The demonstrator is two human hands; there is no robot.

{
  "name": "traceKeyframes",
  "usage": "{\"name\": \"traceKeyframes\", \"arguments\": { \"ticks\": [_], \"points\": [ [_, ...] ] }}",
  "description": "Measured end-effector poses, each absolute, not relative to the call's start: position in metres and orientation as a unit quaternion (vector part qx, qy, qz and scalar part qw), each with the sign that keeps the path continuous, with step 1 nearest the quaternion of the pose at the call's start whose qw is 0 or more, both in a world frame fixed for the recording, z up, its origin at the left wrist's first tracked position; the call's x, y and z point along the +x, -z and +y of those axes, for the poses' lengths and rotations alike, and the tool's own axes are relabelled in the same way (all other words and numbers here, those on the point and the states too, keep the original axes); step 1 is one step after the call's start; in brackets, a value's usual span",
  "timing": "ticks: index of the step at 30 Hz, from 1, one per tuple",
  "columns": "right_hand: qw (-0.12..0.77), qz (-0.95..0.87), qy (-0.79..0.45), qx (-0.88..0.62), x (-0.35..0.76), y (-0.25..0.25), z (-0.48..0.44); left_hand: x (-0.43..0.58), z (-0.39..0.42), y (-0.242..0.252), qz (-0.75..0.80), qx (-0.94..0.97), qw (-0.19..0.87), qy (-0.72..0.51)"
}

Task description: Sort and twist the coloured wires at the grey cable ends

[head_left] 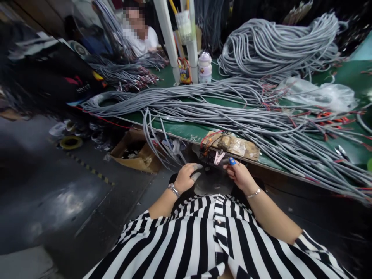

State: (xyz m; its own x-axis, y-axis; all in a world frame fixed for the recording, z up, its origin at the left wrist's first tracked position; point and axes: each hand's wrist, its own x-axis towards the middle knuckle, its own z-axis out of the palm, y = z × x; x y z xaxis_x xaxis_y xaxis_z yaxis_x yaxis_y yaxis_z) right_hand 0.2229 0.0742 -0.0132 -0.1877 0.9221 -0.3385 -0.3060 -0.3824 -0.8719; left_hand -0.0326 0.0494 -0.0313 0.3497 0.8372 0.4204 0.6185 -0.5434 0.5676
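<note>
My left hand (187,178), with grey coverings on some fingertips, is off the bench edge near my lap. Its thumb and fingers curve with a gap between them, and I see nothing in them. To its right, my right hand (240,177) has a blue wrap on one fingertip and closed fingers. What it pinches, if anything, is too small and dark to name. A pale pink clip (219,157) sits just left of that hand, by the bench edge. Behind the clip, dark and red thin wires (209,142) lie against a tape-covered block (236,146).
Long grey cables (186,104) run across the green bench (186,130), some hanging over its front edge. A thick cable coil (279,46), a clear plastic bag (322,95) and a small bottle (205,68) stand farther back. A cardboard box (136,153) is below; a person (142,37) sits opposite.
</note>
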Motion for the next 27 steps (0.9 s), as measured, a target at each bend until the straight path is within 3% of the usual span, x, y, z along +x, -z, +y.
{"name": "traceKeyframes", "arguments": {
  "ticks": [6,14,18,23,27],
  "points": [
    [0.436,-0.46,-0.617,-0.467,0.226,0.003,0.064,-0.035,0.116,-0.023,0.441,0.805,0.063,-0.391],
    [0.407,-0.56,-0.554,-0.462,0.219,0.008,0.058,-0.029,0.221,-0.072,0.627,0.761,-0.06,-0.156],
    [0.389,-0.586,-0.532,-0.471,0.221,0.012,0.057,-0.038,0.24,-0.084,0.683,0.726,-0.06,-0.054],
    [0.384,-0.58,-0.535,-0.479,0.221,0.019,0.057,-0.043,0.234,-0.104,0.641,0.766,-0.04,0.011],
    [0.381,-0.571,-0.571,-0.45,0.211,0.022,0.058,-0.026,0.202,-0.123,0.524,0.847,0.032,-0.085]
  ]
}}
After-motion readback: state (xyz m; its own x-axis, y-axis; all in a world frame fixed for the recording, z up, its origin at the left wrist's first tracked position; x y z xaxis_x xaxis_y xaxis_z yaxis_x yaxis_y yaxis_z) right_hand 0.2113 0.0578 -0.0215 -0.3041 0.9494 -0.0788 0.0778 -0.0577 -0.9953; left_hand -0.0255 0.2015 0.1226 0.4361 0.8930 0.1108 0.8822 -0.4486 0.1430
